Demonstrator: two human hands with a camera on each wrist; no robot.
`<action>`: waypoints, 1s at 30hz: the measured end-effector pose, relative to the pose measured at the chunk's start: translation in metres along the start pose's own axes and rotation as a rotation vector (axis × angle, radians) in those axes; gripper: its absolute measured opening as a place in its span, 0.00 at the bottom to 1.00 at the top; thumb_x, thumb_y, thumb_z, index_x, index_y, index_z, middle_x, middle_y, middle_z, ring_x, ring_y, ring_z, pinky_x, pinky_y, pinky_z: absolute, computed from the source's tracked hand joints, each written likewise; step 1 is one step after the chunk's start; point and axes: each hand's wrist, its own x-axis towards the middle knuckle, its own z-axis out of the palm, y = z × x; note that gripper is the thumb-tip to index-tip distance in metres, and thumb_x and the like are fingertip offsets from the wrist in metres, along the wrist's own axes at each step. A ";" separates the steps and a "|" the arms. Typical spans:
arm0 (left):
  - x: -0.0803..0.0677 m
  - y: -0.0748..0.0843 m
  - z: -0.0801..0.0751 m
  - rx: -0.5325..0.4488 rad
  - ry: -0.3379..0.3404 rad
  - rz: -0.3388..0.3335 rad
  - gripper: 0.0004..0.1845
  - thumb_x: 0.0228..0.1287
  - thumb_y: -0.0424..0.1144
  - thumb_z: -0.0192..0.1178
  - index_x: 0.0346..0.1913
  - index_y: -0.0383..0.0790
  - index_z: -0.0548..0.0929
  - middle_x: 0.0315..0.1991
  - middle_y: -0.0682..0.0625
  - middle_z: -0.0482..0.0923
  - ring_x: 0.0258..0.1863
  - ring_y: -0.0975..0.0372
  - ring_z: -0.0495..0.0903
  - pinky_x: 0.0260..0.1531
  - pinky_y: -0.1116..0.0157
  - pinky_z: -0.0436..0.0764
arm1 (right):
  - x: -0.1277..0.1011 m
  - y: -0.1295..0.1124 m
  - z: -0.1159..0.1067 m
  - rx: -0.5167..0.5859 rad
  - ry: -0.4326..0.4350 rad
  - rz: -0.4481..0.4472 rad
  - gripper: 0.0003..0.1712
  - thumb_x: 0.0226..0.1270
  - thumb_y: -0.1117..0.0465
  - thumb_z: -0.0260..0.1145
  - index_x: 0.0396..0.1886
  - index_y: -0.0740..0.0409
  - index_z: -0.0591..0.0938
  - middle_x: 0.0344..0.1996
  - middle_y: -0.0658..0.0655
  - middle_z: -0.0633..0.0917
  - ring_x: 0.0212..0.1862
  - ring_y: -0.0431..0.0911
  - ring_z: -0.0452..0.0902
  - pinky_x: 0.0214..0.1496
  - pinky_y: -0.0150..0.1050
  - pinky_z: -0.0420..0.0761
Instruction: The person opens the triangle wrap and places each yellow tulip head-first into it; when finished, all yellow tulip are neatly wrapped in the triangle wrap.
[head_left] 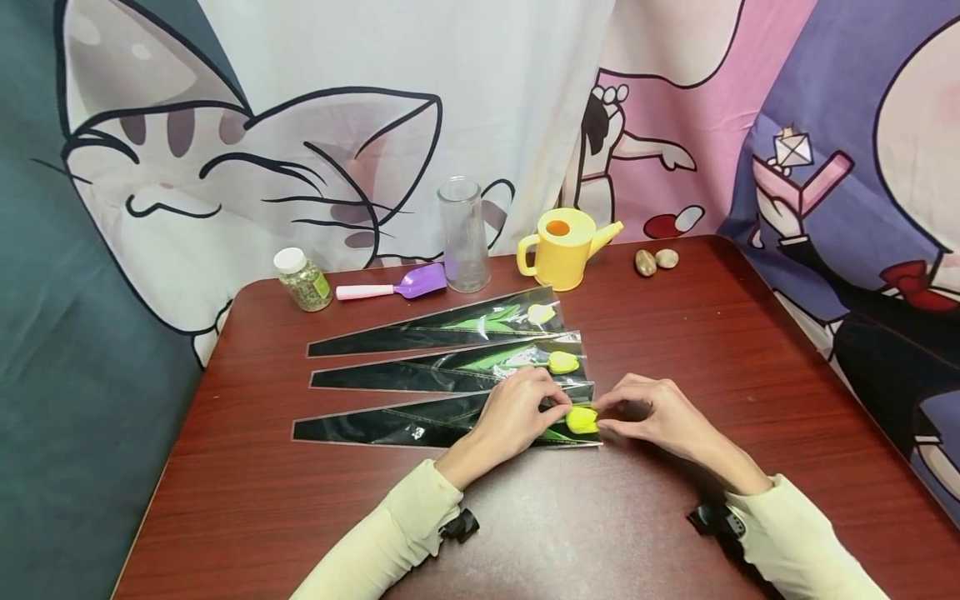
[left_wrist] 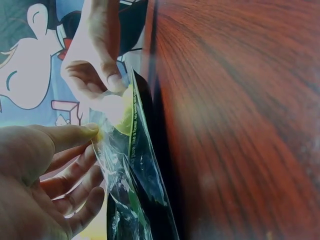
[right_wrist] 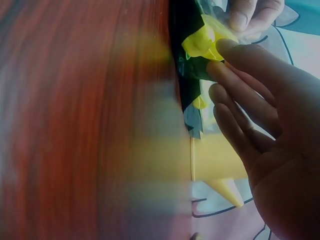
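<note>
Three black-and-clear plastic sleeves lie side by side on the dark red table (head_left: 675,350), each holding a yellow artificial flower. At the wide end of the nearest sleeve (head_left: 390,425), both hands meet. My left hand (head_left: 558,408) pinches the clear plastic of the sleeve's mouth (left_wrist: 145,170) between thumb and fingers (left_wrist: 85,131). My right hand (head_left: 603,414) pinches the yellow flower head (head_left: 581,419) at that mouth. The right wrist view shows the flower head (right_wrist: 202,42) against my right fingertips (right_wrist: 225,47). The other two sleeves (head_left: 442,367) lie untouched behind.
Along the table's back stand a lidded jar (head_left: 302,279), a purple scoop (head_left: 393,287), a clear glass vase (head_left: 462,235), a yellow watering can (head_left: 562,247) and two stones (head_left: 655,260). A cartoon-printed cloth hangs behind.
</note>
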 end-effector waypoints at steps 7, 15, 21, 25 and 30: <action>0.001 0.002 -0.001 0.001 -0.007 -0.011 0.03 0.61 0.47 0.69 0.33 0.56 0.90 0.31 0.64 0.76 0.36 0.69 0.74 0.35 0.71 0.75 | 0.005 -0.016 -0.001 0.054 0.002 0.037 0.18 0.46 0.73 0.79 0.38 0.54 0.88 0.31 0.49 0.85 0.32 0.45 0.80 0.31 0.34 0.75; 0.000 0.003 0.000 -0.019 -0.005 0.001 0.03 0.61 0.47 0.69 0.33 0.56 0.90 0.31 0.64 0.77 0.36 0.69 0.74 0.35 0.72 0.74 | 0.008 -0.022 -0.004 0.071 0.007 -0.002 0.19 0.44 0.75 0.78 0.37 0.54 0.88 0.31 0.49 0.85 0.30 0.43 0.80 0.30 0.32 0.74; 0.001 0.006 -0.002 -0.024 -0.011 0.051 0.03 0.61 0.47 0.69 0.33 0.55 0.90 0.32 0.64 0.77 0.35 0.71 0.73 0.35 0.74 0.73 | -0.004 0.000 -0.012 0.010 -0.062 0.099 0.14 0.53 0.65 0.78 0.39 0.45 0.89 0.33 0.40 0.85 0.34 0.34 0.79 0.30 0.30 0.75; 0.001 0.008 -0.001 -0.020 -0.031 0.079 0.03 0.62 0.47 0.68 0.34 0.56 0.90 0.33 0.64 0.77 0.34 0.71 0.72 0.33 0.76 0.71 | -0.007 0.004 -0.024 -0.048 -0.041 0.132 0.14 0.53 0.65 0.78 0.39 0.45 0.89 0.31 0.38 0.84 0.32 0.33 0.78 0.29 0.31 0.75; 0.001 0.008 -0.001 -0.024 -0.064 0.107 0.05 0.61 0.49 0.69 0.36 0.55 0.90 0.34 0.64 0.77 0.34 0.71 0.71 0.32 0.77 0.69 | -0.004 0.002 -0.040 -0.142 -0.007 0.164 0.16 0.51 0.66 0.79 0.39 0.45 0.89 0.31 0.36 0.83 0.31 0.32 0.77 0.29 0.30 0.75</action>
